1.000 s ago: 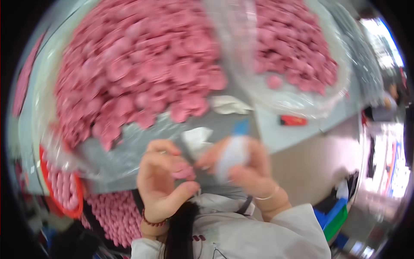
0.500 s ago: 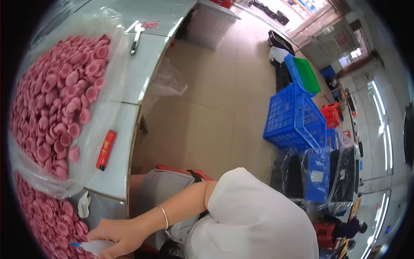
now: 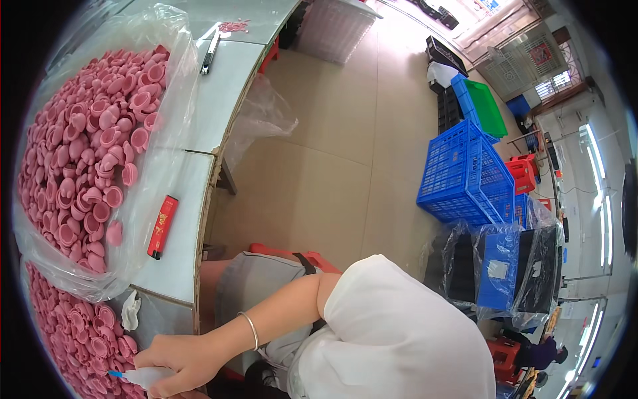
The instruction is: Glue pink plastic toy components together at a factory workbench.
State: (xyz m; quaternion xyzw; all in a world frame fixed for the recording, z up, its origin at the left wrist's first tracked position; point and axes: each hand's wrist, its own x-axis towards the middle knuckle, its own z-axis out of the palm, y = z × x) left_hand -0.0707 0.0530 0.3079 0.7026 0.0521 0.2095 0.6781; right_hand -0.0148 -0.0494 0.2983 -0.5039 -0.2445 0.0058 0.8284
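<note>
My right hand reaches in from the white sleeve, a bangle on its wrist. Its fingers are closed round a white squeeze bottle with a thin blue tip. That tip points left, over a heap of small pink cup-shaped pieces at the table's lower left. Whether it touches a piece I cannot tell. More pink pieces fill a clear plastic bag, which lies open farther up the table. A crumpled white scrap lies just above my hand. My left hand is out of view.
On the table lie a slim red case with a black end, a utility knife and pink shreds. Across the tiled floor stand a blue crate, a green tray and plastic-wrapped black boxes. Another person sits at lower right.
The view has shifted slightly, so the crates sit a little farther right. My right hand keeps its hold on the squeeze bottle over the pink heap.
</note>
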